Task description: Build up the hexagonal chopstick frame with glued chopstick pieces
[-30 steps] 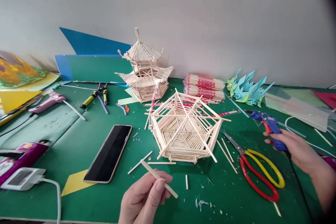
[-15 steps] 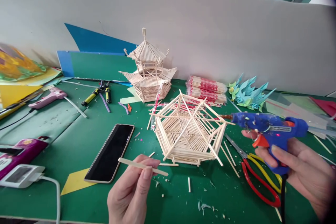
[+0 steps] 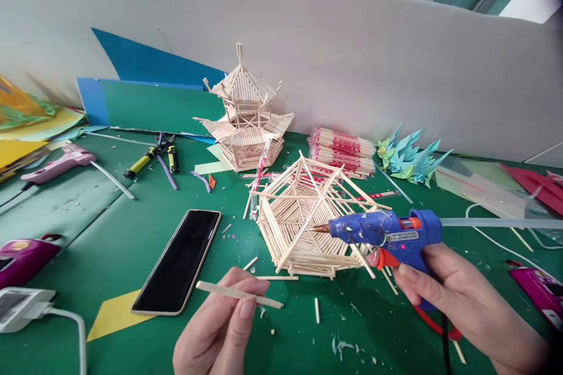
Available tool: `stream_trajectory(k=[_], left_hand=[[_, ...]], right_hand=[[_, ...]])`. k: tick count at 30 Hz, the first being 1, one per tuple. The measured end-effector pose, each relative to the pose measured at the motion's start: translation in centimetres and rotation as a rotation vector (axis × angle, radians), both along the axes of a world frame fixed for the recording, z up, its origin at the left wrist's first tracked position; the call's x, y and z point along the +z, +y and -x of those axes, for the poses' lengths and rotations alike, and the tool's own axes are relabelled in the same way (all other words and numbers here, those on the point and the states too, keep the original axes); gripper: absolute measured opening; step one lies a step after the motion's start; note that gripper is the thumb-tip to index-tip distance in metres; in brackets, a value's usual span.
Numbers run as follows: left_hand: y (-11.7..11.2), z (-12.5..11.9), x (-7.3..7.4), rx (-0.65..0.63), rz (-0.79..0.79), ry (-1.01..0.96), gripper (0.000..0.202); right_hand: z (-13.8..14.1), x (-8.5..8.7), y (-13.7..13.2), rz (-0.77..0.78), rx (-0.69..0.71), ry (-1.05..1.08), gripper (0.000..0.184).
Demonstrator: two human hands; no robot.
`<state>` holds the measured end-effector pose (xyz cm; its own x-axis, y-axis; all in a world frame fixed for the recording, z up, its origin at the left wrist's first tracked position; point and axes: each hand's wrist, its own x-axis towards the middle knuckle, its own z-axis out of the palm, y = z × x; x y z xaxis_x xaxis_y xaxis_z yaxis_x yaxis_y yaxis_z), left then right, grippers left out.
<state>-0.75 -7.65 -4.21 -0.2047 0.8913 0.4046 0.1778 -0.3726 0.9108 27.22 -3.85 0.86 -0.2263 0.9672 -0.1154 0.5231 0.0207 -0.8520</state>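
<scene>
My left hand (image 3: 220, 328) pinches a thin wooden stick (image 3: 211, 288) that lies level over the green table near the front edge. My right hand (image 3: 457, 299) grips a blue hot glue gun (image 3: 387, 233) with an orange trigger. Its nozzle points left, over the hexagonal stick frame (image 3: 308, 225) at the table's middle. A clear glue rod (image 3: 497, 222) sticks out of the gun's back. Behind the frame stands a finished stick pagoda (image 3: 244, 117).
A black phone (image 3: 178, 261) lies left of my left hand. Red and yellow scissors (image 3: 440, 328) show under my right hand. Packs of chopsticks (image 3: 341, 149), paper cranes (image 3: 409, 155), cutters (image 3: 149, 158), a pink glue gun (image 3: 57, 165) and loose sticks lie about. A white wall backs the table.
My right hand picked the blue glue gun up off the table and carried it left and down, nozzle now over the hexagonal frame. My left hand levelled the stick and stayed near the front.
</scene>
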Motion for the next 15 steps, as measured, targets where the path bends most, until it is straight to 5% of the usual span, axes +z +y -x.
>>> stream_trajectory(k=[10,15], left_hand=[[-0.1,-0.2,-0.4,-0.045,-0.135,0.301,0.028],[0.3,-0.7,-1.1,-0.020,-0.147,0.382,0.028]], right_hand=[[0.7,0.4,-1.9,0.026,-0.102,-0.294,0.025],[1.3,0.2,-2.2,0.054,-0.048,-0.377,0.040]])
